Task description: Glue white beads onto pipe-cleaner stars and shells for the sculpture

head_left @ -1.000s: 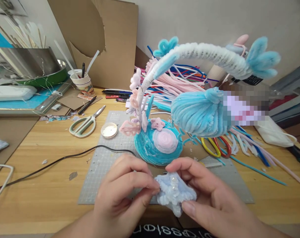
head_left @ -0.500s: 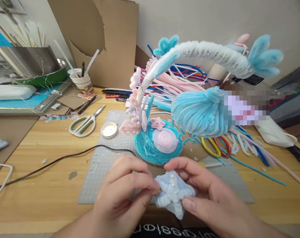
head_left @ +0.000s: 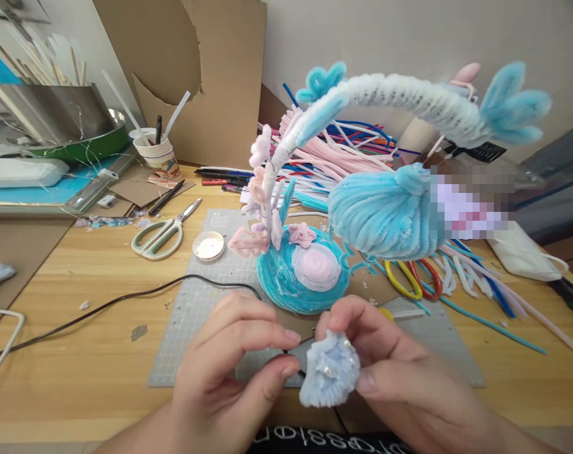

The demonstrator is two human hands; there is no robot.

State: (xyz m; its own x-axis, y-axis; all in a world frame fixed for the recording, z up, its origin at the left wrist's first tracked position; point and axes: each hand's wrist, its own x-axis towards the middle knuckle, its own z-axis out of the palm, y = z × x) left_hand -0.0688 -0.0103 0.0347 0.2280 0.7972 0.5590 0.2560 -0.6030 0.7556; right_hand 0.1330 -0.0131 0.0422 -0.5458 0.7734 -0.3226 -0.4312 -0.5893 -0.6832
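Note:
My right hand (head_left: 400,372) grips a pale blue fuzzy starfish (head_left: 328,375) between thumb and fingers, turned edge-on, with small pearl beads on it. To its left, my left hand (head_left: 230,372) is empty, its thumb and forefinger apart and close to the starfish without touching it. Just beyond both hands stands a pipe-cleaner craft on a round turquoise base (head_left: 274,284) with a pale pink centre. A white wrapped arch (head_left: 395,98) rises from it, and a blue fuzzy shell (head_left: 385,211) hangs below the arch.
Green-handled scissors (head_left: 158,238) and a small round dish (head_left: 208,246) lie to the left. A black cable (head_left: 125,296) crosses the table onto the grey cutting mat (head_left: 173,359). Behind the craft lie bundled pipe cleaners (head_left: 324,151); yellow-and-red handles (head_left: 412,280) show at right.
The starfish has been turned from facing me to edge-on in my right hand. My left fingers have let go of its left side and moved slightly away.

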